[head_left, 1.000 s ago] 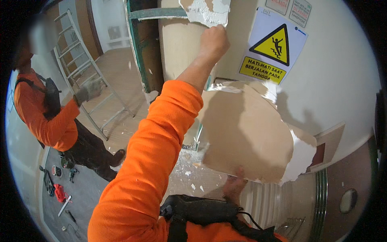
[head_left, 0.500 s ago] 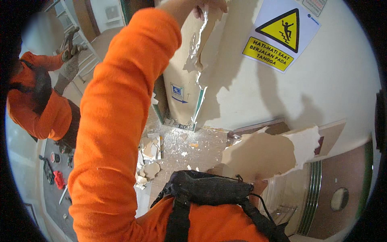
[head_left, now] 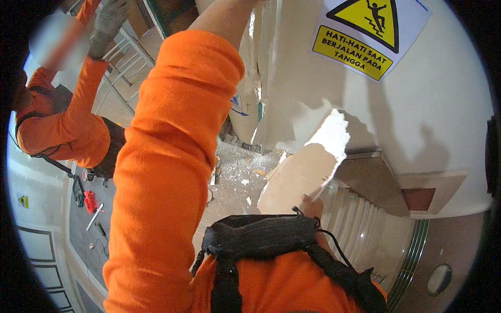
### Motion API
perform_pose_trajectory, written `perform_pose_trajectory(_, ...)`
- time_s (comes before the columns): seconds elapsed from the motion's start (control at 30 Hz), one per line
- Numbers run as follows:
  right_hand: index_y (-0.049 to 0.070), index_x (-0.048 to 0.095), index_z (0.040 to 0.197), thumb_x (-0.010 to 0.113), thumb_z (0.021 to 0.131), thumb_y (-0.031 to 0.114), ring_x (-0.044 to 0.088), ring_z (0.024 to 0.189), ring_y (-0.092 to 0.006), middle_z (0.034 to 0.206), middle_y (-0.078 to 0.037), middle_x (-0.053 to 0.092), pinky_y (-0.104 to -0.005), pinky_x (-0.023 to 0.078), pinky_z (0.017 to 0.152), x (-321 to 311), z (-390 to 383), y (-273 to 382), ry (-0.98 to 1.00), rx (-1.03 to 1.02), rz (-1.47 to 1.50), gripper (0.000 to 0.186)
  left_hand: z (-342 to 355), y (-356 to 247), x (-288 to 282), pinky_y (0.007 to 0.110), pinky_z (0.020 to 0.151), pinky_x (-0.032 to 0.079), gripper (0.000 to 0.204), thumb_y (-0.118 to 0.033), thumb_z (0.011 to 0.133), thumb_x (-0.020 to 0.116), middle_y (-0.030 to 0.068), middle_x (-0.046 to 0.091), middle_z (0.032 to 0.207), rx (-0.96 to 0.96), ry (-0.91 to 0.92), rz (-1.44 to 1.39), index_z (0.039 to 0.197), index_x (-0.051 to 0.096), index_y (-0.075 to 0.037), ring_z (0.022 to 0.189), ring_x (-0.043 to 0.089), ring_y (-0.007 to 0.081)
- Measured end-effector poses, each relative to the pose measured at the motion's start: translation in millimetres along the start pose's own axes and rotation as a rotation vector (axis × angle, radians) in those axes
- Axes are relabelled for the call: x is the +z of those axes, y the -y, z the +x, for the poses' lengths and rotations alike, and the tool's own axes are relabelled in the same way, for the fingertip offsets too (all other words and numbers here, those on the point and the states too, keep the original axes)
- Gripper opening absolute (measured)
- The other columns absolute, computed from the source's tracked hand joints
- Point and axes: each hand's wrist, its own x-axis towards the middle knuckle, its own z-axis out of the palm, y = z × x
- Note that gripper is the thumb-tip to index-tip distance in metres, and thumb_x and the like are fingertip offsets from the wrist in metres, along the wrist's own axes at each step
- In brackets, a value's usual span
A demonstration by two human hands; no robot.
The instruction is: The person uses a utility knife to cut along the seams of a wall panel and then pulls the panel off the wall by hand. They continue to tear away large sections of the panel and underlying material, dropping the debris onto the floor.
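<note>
A broken piece of plasterboard (head_left: 298, 175), with brown paper facing and a ragged white edge, hangs tilted in front of the wall. My right hand (head_left: 311, 206) is closed on its lower edge, near the black pouch strapped to my chest. My left arm reaches up toward a torn, cream-coloured wall column (head_left: 245, 117), and its hand is past the upper edge of the view. Ragged white plaster edges run down the column beside my left forearm.
At the left, a co-worker (head_left: 68, 125) in orange raises gloved hands near a metal ladder (head_left: 128, 65). Plaster crumbs lie on the floor (head_left: 235, 180). A stairway (head_left: 360, 224) descends at the right, below a wall with a yellow warning sign (head_left: 360, 44). Tools lie at lower left.
The plasterboard piece has swung left and more upright, and my right hand now shows on it. My left hand has risen out of view. The co-worker's arms have gone up.
</note>
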Motion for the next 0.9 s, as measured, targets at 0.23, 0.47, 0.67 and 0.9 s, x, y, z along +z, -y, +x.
perform_pose_trajectory(0.23,-0.007,0.061,0.103,0.059,0.091,0.036,0.061,0.065,-0.0233,0.078,-0.015,0.063,-0.0406,0.048,0.054,31.2,-26.3,-17.6,0.090,-0.067,-0.294,0.045,-115.6,20.5,-17.4,0.043,0.067,0.057,0.013,-0.013,0.082,0.062,0.0164,0.071,0.080,-0.371,0.015,-0.161,0.084,0.072,-0.005,0.074,0.071,0.0307)
perform_pose_trajectory(0.47,-0.008,0.063,0.093,0.062,0.085,0.044,0.065,0.081,-0.0426,0.081,-0.028,0.063,-0.0487,0.049,0.071,92.9,-66.1,-46.2,0.263,-0.361,-0.675,0.053,-459.6,144.9,-48.7,0.045,0.068,0.048,0.031,-0.030,0.089,0.061,0.0263,0.064,0.081,-1.096,0.095,-0.405,0.091,0.067,0.000,0.080,0.063,0.0436)
perform_pose_trajectory(0.67,-0.009,0.063,0.085,0.060,0.081,0.032,0.063,0.081,-0.0470,0.077,-0.034,0.059,-0.0500,0.049,0.069,189.1,-87.4,-62.2,0.430,-0.488,-0.785,0.041,-731.3,134.8,7.3,0.047,0.069,0.047,0.036,-0.034,0.089,0.063,0.0263,0.065,0.083,-1.499,0.337,-0.209,0.088,0.067,0.002,0.078,0.062,0.0444)
perform_pose_trajectory(0.9,-0.006,0.066,0.093,0.065,0.078,0.035,0.067,0.074,-0.0380,0.081,-0.028,0.066,-0.0459,0.051,0.068,360.3,-126.5,-90.8,0.776,-0.520,-0.724,0.044,-952.7,122.4,59.1,0.043,0.084,0.050,0.056,-0.038,0.086,0.068,0.0212,0.064,0.117,-1.732,0.231,-0.155,0.127,0.056,-0.002,0.106,0.063,0.0332)
